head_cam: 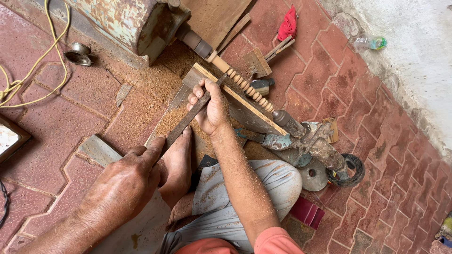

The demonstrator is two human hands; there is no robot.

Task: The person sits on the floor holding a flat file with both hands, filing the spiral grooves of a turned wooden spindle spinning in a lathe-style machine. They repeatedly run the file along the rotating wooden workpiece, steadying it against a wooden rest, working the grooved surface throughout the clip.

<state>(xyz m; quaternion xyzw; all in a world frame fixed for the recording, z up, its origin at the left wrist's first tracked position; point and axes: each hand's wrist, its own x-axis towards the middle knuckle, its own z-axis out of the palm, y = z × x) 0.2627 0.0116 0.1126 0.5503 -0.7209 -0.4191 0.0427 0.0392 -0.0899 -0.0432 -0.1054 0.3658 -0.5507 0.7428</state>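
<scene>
The left hand is clenched around the near end of a long flat chisel, beside a bare foot. Further along, the right hand grips the blade, pressing it on the wooden tool rest. Just past its edge the beaded wooden spindle sits between lathe motor and tailstock. Sawdust, wood scraps and a red cloth crowd the brick floor beyond.

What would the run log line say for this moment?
left hand: grips chisel handle | right hand: steadies blade on wooden rest | beaded spindle: on lathe
</scene>
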